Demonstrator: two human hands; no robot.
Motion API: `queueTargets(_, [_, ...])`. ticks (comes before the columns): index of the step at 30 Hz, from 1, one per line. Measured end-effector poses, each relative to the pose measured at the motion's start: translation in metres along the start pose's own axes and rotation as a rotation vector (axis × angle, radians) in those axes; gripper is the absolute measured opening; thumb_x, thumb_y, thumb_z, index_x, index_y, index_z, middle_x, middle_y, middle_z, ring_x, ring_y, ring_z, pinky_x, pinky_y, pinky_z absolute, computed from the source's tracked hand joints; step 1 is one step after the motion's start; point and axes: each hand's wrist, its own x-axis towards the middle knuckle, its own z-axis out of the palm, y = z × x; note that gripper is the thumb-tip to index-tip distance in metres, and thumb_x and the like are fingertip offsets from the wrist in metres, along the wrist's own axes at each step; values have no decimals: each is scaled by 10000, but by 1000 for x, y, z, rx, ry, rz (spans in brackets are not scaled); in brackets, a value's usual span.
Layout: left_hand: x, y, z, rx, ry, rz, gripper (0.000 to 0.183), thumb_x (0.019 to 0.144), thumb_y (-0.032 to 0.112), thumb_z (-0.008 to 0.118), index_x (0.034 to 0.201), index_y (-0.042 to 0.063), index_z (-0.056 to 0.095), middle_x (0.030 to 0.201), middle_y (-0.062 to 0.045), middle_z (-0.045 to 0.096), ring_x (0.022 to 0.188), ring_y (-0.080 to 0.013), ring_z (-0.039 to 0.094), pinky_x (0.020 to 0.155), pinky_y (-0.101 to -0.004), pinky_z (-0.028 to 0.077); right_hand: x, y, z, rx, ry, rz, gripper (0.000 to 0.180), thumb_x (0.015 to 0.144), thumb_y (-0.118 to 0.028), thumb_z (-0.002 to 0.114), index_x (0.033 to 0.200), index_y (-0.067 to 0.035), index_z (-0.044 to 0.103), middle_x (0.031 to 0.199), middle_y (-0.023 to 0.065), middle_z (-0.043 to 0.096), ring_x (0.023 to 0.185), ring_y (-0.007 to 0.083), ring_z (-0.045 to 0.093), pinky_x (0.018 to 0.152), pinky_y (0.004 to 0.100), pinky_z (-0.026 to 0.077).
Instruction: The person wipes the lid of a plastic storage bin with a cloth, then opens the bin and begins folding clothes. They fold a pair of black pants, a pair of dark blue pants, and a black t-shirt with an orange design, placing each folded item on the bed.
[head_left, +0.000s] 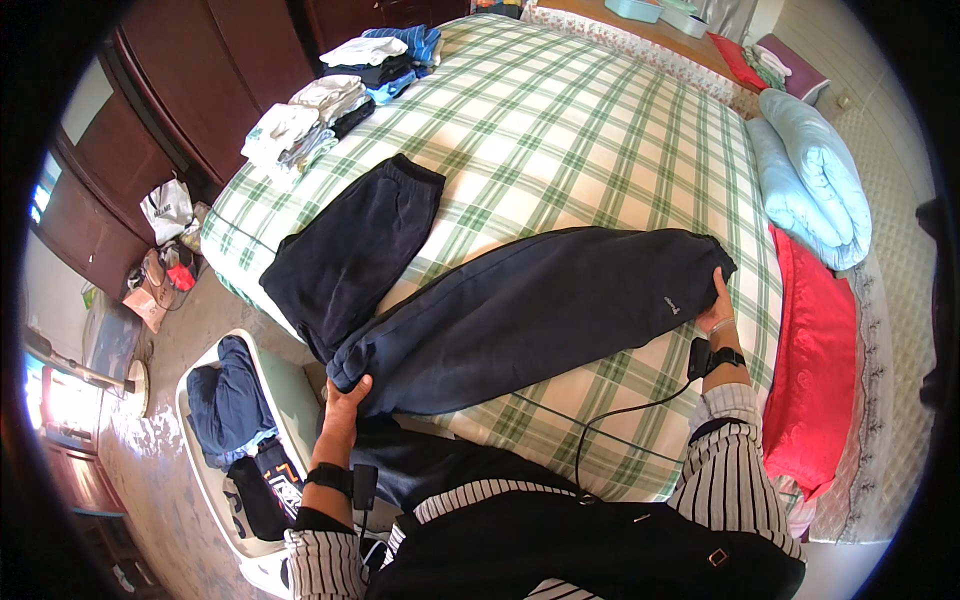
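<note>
A pair of dark navy sweatpants (517, 322) lies lengthwise across the near side of the bed, its legs laid together. My left hand (347, 405) grips the bunched end at the left, thumb on top. At the right, my right hand (718, 304) holds the cuffed end, with its fingers partly under the cloth. Small writing shows on the fabric near that cuff. Just beyond my left hand, folded black pants (352, 247) with a ribbed edge rest on the green and white plaid bedsheet (585, 157).
Folded clothes (300, 135) stand in stacks at the bed's far left. A white plastic bin (206, 491) with clothes is on the floor at left. A light blue quilt (821, 180) and red fabric (814, 360) lie at right. A black cable (600, 420) runs from my right wrist.
</note>
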Motion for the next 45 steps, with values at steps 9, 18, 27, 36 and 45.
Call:
queueTargets(9, [-15,43,-11,-181,-135,-210,683,773,363,778,1320,52,515,1289,-111,578,1181,-280,534,1038,-404,399,12,1,17,-15,90,22,638,790,-377,768,1293,-38,571,1291,155,586,1148,357,559,1034,505,415])
queueTargets(18, [-22,31,-27,-530,-130,-294,686,799,499,719,1282,43,545,1236,-134,621,1105,-292,595,1014,-419,444,4,-56,79,42,-145,-179,394,889,-286,623,1182,-22,639,1175,140,661,1056,337,629,963,465,491])
queueTargets(27, [-29,21,-26,-511,-196,-320,490,864,341,664,1223,20,570,1148,-124,657,1059,-262,620,959,-410,486,26,-79,50,-26,-120,-202,392,825,-262,703,1144,-38,662,1140,133,676,1002,328,642,947,455,498])
queueTargets(36, [-37,18,-42,-577,-386,-307,704,864,548,614,1337,39,500,1289,-96,608,1171,-265,577,1020,-429,427,56,-20,13,-83,113,33,398,788,-182,712,1149,-23,655,1155,150,660,1078,364,589,1022,495,424])
queueTargets(45, [-33,12,-47,-640,-464,-285,666,877,516,612,1320,30,509,1292,-105,595,1175,-256,574,1022,-427,433,-94,-5,228,-430,-262,-593,382,842,-127,704,1183,-6,585,1080,112,664,933,224,650,834,336,529])
